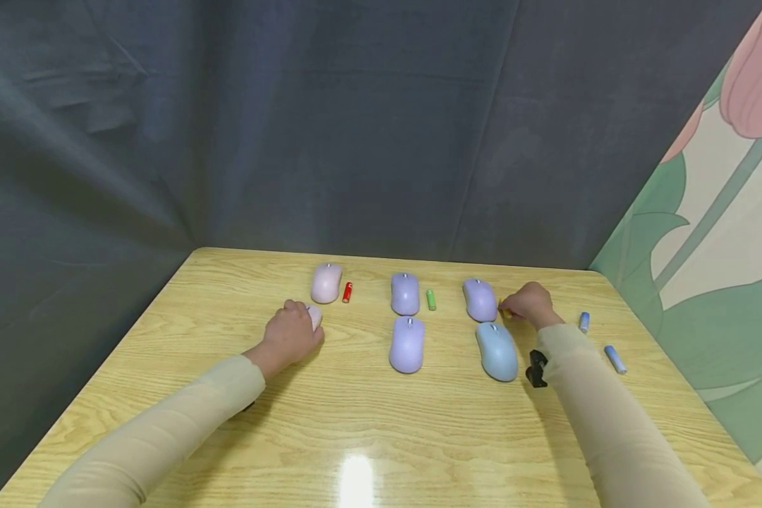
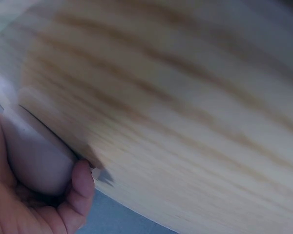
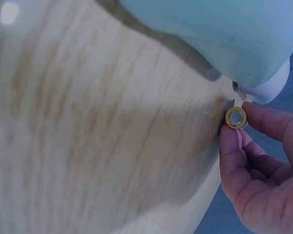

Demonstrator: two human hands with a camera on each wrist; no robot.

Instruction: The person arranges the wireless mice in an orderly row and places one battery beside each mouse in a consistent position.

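Note:
On the left, my left hand holds a pale pink computer mouse on the table. The left wrist view shows thumb and fingers curled around the sides of its body. Farther right, my right hand pinches a yellow battery between thumb and fingertips, its round metal end facing the right wrist camera. The battery is right beside a purple mouse in the back row. A light blue mouse lies in front of that one, near my right wrist.
Another pink mouse lies at the back with a red battery beside it. Mid-table are a purple mouse, a green battery and a lavender mouse. Two blue batteries, one farther back, lie right of my right arm.

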